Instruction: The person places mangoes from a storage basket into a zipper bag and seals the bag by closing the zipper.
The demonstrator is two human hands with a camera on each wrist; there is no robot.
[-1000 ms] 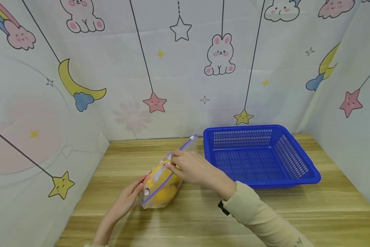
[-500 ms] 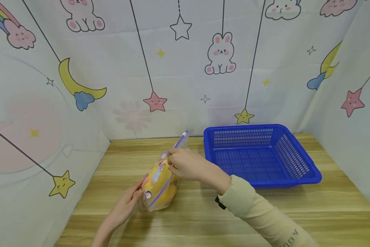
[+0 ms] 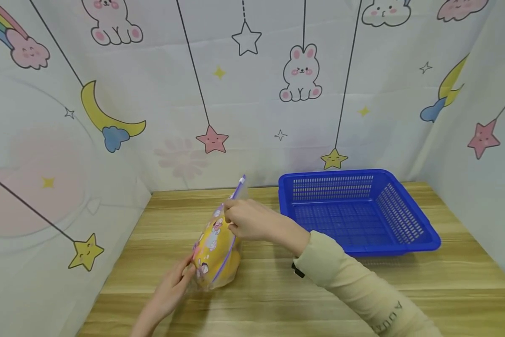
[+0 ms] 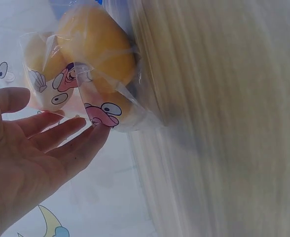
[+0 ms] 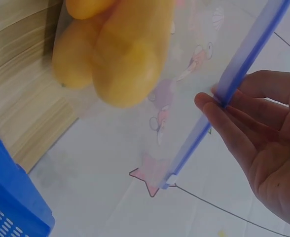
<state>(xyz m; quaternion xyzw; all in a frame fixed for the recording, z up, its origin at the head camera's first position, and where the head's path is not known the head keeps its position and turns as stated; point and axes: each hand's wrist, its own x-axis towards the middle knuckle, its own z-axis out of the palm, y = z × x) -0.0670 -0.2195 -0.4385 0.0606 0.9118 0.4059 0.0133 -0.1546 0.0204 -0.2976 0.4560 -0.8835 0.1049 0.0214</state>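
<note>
A clear zip bag (image 3: 205,250) with cartoon prints and a purple zip strip (image 5: 192,143) leans tilted over the table, several yellow mango-like fruits (image 4: 98,47) inside. Between thumb and fingers my right hand (image 3: 250,221) pinches the zip strip; its white slider (image 5: 171,179) sits at the strip's upper end. My left hand (image 3: 168,290) supports the bag's lower left side. In the left wrist view, its fingers (image 4: 81,148) reach out fairly straight, fingertips at the plastic, with the thumb held apart from them.
A blue slotted basket (image 3: 359,250) stands at the right on the wooden table (image 3: 286,299). White cloth (image 3: 172,103) with cartoon rabbits, stars and moons hangs behind the table and along both sides.
My right hand has moved left with the zip strip pinched, and the bag has turned more upright, its slider end shifting left. The left hand stays at the bag's side.
</note>
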